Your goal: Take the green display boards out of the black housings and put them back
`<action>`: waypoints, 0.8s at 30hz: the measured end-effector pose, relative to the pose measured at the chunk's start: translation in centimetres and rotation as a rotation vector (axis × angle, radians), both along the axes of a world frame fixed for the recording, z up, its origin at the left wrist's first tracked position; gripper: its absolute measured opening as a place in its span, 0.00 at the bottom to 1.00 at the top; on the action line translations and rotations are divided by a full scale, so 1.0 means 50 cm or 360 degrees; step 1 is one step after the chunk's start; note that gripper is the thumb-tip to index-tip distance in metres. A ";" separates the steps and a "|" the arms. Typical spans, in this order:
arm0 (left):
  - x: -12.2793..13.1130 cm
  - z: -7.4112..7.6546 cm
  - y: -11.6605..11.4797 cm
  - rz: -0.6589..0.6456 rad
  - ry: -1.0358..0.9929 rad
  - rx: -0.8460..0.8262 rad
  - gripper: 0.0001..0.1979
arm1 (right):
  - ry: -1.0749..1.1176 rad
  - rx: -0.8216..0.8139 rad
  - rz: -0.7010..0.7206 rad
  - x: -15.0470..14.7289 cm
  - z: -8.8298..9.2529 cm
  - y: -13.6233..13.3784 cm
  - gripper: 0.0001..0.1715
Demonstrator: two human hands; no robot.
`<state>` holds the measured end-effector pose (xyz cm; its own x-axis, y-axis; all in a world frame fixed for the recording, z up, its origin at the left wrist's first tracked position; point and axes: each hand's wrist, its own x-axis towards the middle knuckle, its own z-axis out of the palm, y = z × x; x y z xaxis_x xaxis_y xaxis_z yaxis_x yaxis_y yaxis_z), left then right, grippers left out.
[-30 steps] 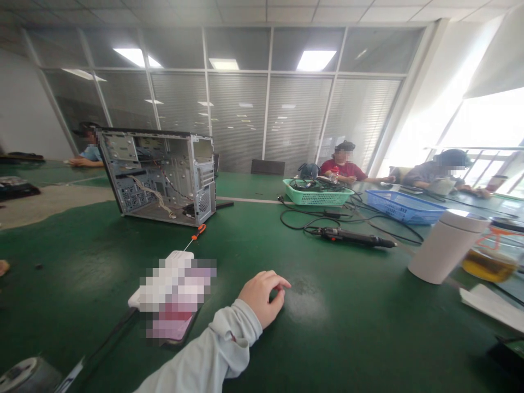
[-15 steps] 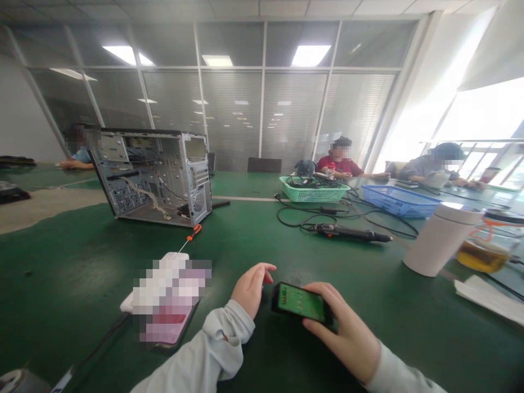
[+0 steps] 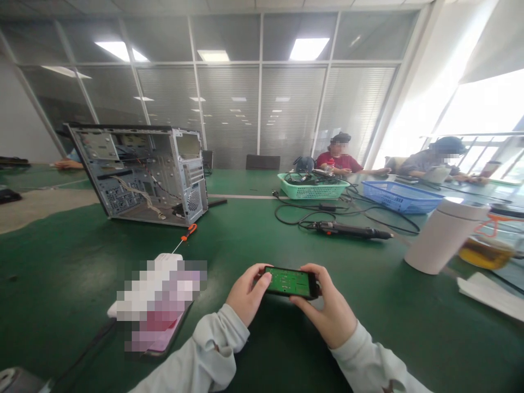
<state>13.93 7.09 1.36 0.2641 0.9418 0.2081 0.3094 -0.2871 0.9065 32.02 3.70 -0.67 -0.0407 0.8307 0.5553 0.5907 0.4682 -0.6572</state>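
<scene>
Between my two hands is a small black case with a green circuit board facing up, its long side running left to right. My left hand grips its left end, thumb on top of the board's edge. My right hand closes round the right end, thumb along the near side and fingers along the far side. Parts of the case's ends are hidden by the fingers. Left of my hands lie a white power strip and a phone-like flat thing, both blurred out in part.
An open computer case stands at the left, an orange-handled screwdriver before it. Beyond my hands are a corded electric screwdriver, a green basket of cables and a blue basket. A white tumbler stands right. Other people sit farther back.
My left hand was beside the case, fingers free; now it grips the left end. The case has moved slightly up and left and turned more level, still in my right hand.
</scene>
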 end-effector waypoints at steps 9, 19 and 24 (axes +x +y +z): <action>-0.006 -0.016 -0.007 -0.0128 0.0268 0.0234 0.25 | 0.0514 -0.0264 -0.0046 0.002 0.021 -0.002 0.20; -0.008 -0.010 0.000 -0.0137 0.0113 0.0125 0.17 | 0.1838 -0.2054 0.0340 -0.010 0.060 0.001 0.21; -0.007 -0.016 0.003 -0.0099 0.0038 0.0097 0.19 | 0.1932 -0.2194 0.0316 -0.012 0.076 -0.002 0.28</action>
